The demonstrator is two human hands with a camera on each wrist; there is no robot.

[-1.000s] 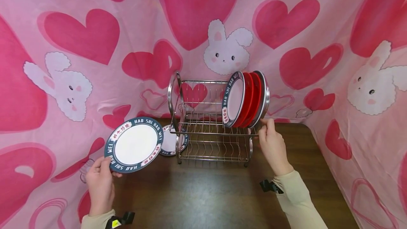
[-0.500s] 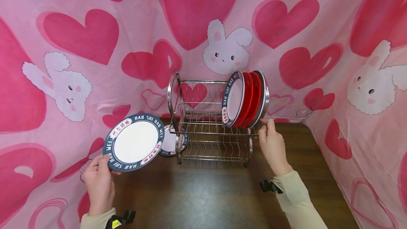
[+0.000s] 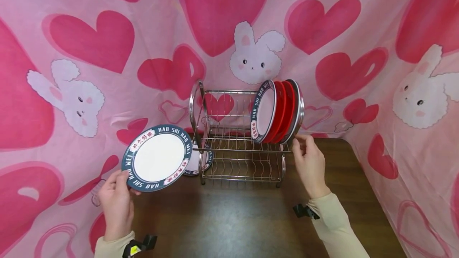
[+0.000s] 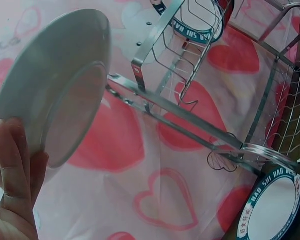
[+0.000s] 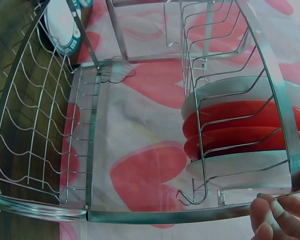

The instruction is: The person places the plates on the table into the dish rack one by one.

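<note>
My left hand (image 3: 116, 202) grips a white plate (image 3: 157, 157) with a dark blue lettered rim at its lower left edge. That plate is raised and tilted, left of the metal dish rack (image 3: 192, 108); its pale underside (image 4: 70, 100) faces the left wrist camera. At the rack's front right corner, my right hand (image 3: 310, 166) pinches the upper tier's frame. Beside that corner, a blue-rimmed plate (image 3: 263, 112), two red plates (image 5: 240, 117) and another pale plate (image 5: 240, 167) stand upright in the upper tier.
Another blue-rimmed plate (image 3: 195, 162) lies beside the rack's lower left, partly hidden by the held plate. Wire slots line the lower tier (image 5: 35, 125). A brown table (image 3: 229, 218) supports the rack, with a pink heart-patterned cloth (image 3: 157, 19) hanging behind and at both sides.
The held plate has moved slightly right and up with my left hand, covering more of the plate beside the rack. My right hand stays at the rack corner, its fingers shifted slightly.
</note>
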